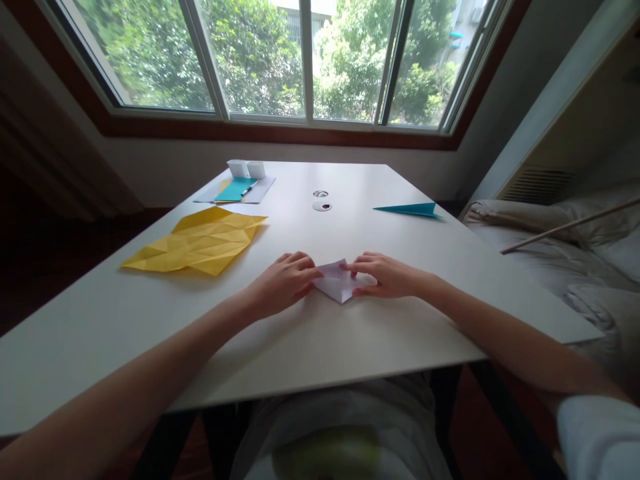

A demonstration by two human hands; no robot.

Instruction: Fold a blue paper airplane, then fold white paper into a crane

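Head view: left hand (287,281) and right hand (384,273) grip opposite sides of the white paper (332,283); some folds are made, more likely remain.

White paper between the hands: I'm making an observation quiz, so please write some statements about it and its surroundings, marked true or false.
1. The left hand and the right hand both touch the folded white paper. True.
2. The yellow sheet is smooth and uncreased. False: creases cover it.
3. The teal paper plane lies nearer the left hand. False: it lies nearer the right.
4. A pen lies across the edge of a flat teal sheet. True.
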